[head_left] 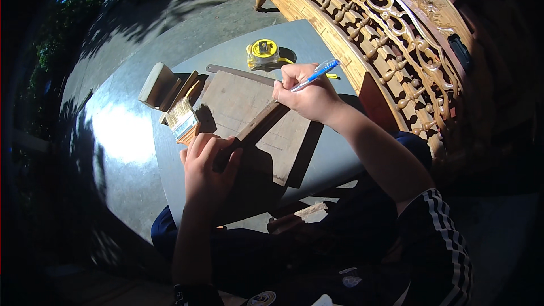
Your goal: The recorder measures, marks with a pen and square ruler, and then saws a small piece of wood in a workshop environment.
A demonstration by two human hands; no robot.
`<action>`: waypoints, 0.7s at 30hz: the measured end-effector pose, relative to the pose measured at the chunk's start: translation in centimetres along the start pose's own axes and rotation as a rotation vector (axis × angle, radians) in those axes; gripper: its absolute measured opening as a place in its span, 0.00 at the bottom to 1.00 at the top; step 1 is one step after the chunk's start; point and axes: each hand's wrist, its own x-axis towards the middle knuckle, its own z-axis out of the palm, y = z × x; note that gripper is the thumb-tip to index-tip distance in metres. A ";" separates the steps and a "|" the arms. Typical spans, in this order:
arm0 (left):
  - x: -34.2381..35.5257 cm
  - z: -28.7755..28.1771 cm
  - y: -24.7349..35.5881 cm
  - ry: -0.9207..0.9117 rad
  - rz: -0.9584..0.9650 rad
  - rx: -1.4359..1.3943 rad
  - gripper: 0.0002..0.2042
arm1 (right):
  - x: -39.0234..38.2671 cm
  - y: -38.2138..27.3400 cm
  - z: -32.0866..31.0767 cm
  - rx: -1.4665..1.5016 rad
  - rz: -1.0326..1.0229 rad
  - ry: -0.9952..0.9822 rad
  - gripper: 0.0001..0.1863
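Wood strip (258, 125) slants between left hand (207, 161) and right hand (306, 92)

Carved, spindled wooden furniture piece (309, 14) beyond and right of right hand. Gray table (300, 37) under both hands. Flat wooden board (232, 99) below the strip, mostly between the hands. Strip's long axis runs diagonally: near end left, pinched between left thumb and fingers; far end up-right, at right fingertips. Strip-board contact: can't tell. Paintbrush (182, 119) just past left fingers, bristles pointing away, handle toward that hand. Yellow-and-clear tape measure (263, 52) beyond right hand, slightly left. Blue pen (322, 72) pinched in right hand, back end up-right, writing end down-left toward strip; tip hidden by fingers.
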 end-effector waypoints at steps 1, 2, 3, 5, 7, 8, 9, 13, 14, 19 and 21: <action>0.0 0.0 0.1 0.001 0.001 0.000 0.10 | 0.1 0.1 -0.1 0.008 0.000 -0.008 0.22; 0.0 -0.1 0.1 -0.002 0.002 0.001 0.10 | 0.1 0.1 -0.1 0.016 0.000 -0.016 0.21; 0.0 0.0 0.1 0.003 0.004 -0.002 0.10 | 0.0 0.1 -0.1 0.016 0.004 -0.013 0.21; 0.0 0.1 0.1 0.004 0.007 -0.007 0.11 | 0.0 0.0 -0.1 0.000 0.023 0.004 0.21; 0.0 0.0 0.2 0.006 0.002 0.004 0.11 | 0.1 0.6 0.0 -0.007 -0.002 0.010 0.21; 0.0 0.1 0.2 0.003 0.002 0.004 0.11 | 0.1 0.8 0.1 -0.017 -0.030 0.015 0.21; 0.0 0.0 0.2 0.002 -0.003 0.003 0.11 | 0.1 0.6 0.1 -0.016 -0.028 0.015 0.21; 0.1 0.0 0.1 -0.002 -0.004 -0.008 0.11 | 0.1 0.3 0.0 -0.026 0.001 0.019 0.21; 0.1 0.1 0.1 -0.005 -0.004 -0.010 0.11 | 0.1 0.3 0.0 -0.027 -0.011 0.016 0.21; 0.1 -0.2 0.1 -0.015 0.007 0.024 0.12 | 0.2 0.2 0.0 0.052 0.034 0.048 0.20; 0.1 -0.1 0.2 -0.012 0.011 0.026 0.12 | 0.2 0.3 -0.1 0.056 0.060 0.060 0.18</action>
